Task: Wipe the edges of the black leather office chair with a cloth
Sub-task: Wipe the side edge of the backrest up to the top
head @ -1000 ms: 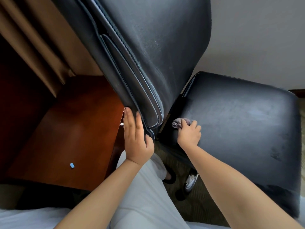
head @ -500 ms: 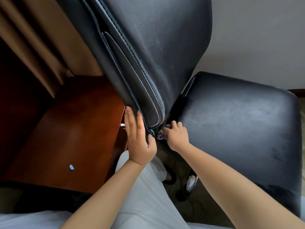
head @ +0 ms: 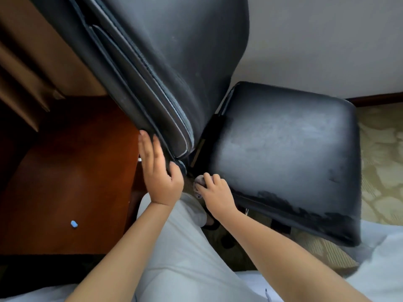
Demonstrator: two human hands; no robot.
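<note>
Head-camera view, looking down past the person's lap. At the far left of the frame a reddish wooden desk [head: 72, 171] fills the space under a brown curtain [head: 28, 68], with a small blue object [head: 74, 224] lying on it at lower left. Just right of the desk, at centre frame, the left hand [head: 160, 177] lies with straight fingers flat against the lower corner of the chair backrest [head: 152, 73], thumb hooked round its edge; it holds nothing else, and I judge it is there to steady the chair so it does not swivel under the wiping. Right of it, the right hand [head: 214, 192] has its fingers curled round a bunched grey cloth [head: 199, 180], pressed at the near back corner of the seat cushion [head: 283, 149], low beside the gap between backrest and seat. The black chair itself runs from upper centre to the right side of the frame, standing on patterned carpet [head: 379, 162]. The seat's near edge, toward lower right, looks smudged, likely the stretch yet to be wiped.
</note>
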